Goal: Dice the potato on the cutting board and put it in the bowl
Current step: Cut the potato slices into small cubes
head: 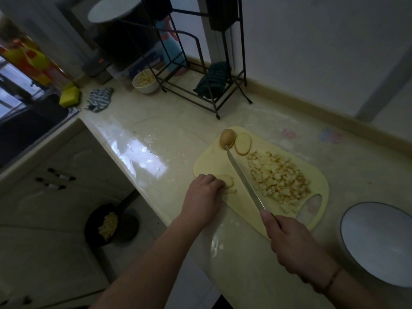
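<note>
Dim kitchen, glossy pale counter (142, 152) with glare on it, so small details are pretty murky. Pale yellow plastic cutting board (207, 161) with rounded corners and a handle slot sits near the counter's front edge. Left hand (204, 192) is curled down over a few flat potato slices (227, 181) at the board's near-left corner; the fingers cover most of them, so no idea how many. Right hand (287, 239) is wrapped around the knife (243, 177) handle, which is totally hidden in the fist; the forefinger lies along the top of the blade. The long thin blade runs across the board and its tip touches a brown-skinned potato end piece (227, 138) at the far edge, with round slices (243, 143) leaning just beside it. Big heap of small pale diced potato (278, 175) sits right of the blade. White bowl (379, 244) with a dark rim, cut off at the right edge of the frame. Another small bowl (146, 81) of dice sits far back by a black wire rack (200, 70).
</note>
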Action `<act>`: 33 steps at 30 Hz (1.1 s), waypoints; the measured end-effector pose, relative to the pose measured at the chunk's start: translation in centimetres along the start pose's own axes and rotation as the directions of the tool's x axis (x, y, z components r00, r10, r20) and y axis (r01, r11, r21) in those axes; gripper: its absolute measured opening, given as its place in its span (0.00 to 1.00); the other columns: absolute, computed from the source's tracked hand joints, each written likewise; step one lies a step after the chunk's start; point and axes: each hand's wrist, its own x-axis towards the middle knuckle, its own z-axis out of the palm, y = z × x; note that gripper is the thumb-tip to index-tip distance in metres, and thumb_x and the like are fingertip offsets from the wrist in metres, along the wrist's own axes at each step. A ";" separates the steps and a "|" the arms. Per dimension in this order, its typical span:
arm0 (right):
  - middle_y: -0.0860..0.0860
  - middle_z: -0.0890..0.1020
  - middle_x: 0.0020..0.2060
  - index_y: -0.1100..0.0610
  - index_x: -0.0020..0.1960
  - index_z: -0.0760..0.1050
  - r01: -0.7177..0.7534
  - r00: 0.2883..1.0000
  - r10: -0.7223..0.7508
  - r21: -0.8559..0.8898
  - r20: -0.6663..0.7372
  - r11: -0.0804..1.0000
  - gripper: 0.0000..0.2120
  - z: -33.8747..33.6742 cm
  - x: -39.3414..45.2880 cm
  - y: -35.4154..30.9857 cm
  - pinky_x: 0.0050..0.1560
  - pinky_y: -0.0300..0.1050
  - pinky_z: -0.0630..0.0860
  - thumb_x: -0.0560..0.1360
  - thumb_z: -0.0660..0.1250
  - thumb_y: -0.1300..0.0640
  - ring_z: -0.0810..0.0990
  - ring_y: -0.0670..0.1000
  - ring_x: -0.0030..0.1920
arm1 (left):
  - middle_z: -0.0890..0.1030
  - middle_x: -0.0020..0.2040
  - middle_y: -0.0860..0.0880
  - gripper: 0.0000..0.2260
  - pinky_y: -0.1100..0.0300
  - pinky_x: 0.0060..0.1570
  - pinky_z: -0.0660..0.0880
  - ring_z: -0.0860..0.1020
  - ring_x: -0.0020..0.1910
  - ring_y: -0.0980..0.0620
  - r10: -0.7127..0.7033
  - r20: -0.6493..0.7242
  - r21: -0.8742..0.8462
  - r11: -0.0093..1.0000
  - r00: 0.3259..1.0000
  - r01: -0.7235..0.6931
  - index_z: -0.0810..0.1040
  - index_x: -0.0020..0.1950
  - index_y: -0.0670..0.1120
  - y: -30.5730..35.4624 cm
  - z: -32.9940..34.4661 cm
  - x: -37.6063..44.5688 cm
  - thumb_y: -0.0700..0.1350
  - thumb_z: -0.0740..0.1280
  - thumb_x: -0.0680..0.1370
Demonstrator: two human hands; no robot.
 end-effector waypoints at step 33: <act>0.50 0.72 0.23 0.56 0.32 0.67 -0.002 1.000 0.002 0.043 0.003 0.999 0.26 0.0 -0.1 -0.1 0.28 0.39 0.62 0.76 0.53 0.36 0.68 0.44 0.23 | 0.82 0.40 0.49 0.13 0.55 0.28 0.77 0.79 0.35 0.43 0.100 0.112 0.151 0.982 0.989 -0.117 0.88 0.46 0.48 -0.4 -1.3 0.6 0.41 0.63 0.72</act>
